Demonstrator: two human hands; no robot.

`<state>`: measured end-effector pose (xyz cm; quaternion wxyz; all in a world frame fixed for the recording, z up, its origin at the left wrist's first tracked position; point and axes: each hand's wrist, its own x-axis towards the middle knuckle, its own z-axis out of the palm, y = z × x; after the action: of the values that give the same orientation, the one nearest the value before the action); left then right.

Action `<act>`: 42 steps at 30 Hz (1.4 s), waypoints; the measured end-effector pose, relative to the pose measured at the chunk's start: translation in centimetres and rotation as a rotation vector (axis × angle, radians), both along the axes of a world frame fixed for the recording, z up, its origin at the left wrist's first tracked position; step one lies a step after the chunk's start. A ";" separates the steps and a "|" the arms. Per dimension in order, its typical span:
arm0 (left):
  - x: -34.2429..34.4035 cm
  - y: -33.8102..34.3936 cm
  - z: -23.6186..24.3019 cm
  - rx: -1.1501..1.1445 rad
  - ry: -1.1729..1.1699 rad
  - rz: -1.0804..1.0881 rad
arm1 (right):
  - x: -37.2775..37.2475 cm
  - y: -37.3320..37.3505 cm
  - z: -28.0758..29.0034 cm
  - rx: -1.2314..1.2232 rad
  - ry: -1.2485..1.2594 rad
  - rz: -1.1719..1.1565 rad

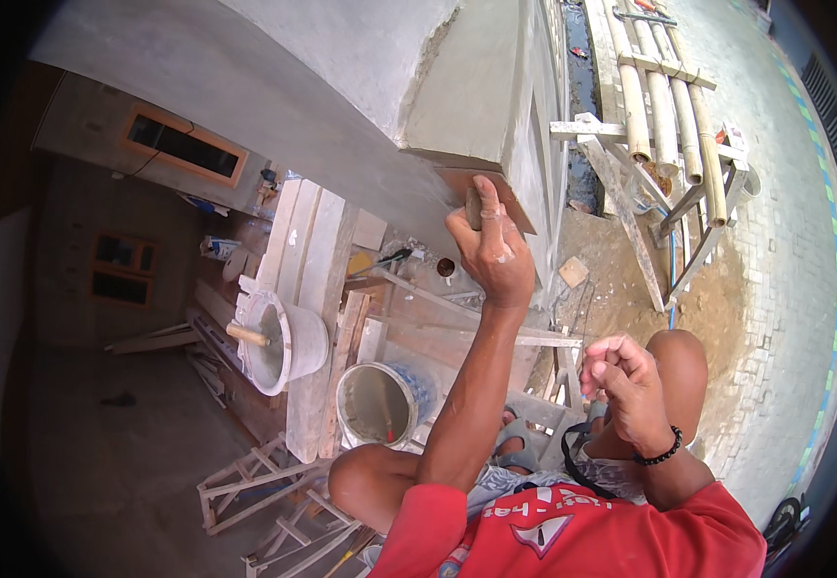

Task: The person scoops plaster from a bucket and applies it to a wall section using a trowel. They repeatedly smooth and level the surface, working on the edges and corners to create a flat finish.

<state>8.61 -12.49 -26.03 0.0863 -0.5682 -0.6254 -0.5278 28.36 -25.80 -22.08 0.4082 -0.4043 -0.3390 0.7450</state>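
Note:
My left hand grips the handle of a flat brown float, whose board lies against the lower end of a plastered grey column. Grey smears mark the fingers. Lower right, my right hand is raised beside my right knee, fingers curled in toward the thumb; whatever they may hold is too hidden to name. Below my left hand stand a white bucket of grey mix with a wooden-handled tool across it, and a second bucket with grey contents.
I sit high on plank scaffolding, my sandalled feet below me. Wooden trestles stand lower left. At right, bamboo poles rest on a timber frame above sandy ground and a paved lane. Orange-framed windows are at left.

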 end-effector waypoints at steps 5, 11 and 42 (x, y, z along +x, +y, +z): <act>-0.4 -5.6 -1.6 -0.105 -0.659 0.014 | -0.1 0.4 -0.5 0.035 -0.005 -0.074; -2.8 -10.5 2.2 -0.229 -1.338 -0.970 | -0.8 3.9 -1.4 0.089 0.155 -0.314; -11.5 -14.7 10.7 -0.396 -0.725 -0.206 | -7.4 17.6 2.2 0.967 -0.480 -0.084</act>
<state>-2.94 -27.21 -15.34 -0.3034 -0.4108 -0.6446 -0.5690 20.99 -8.22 -19.84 0.4880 -0.3424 -0.7107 0.3736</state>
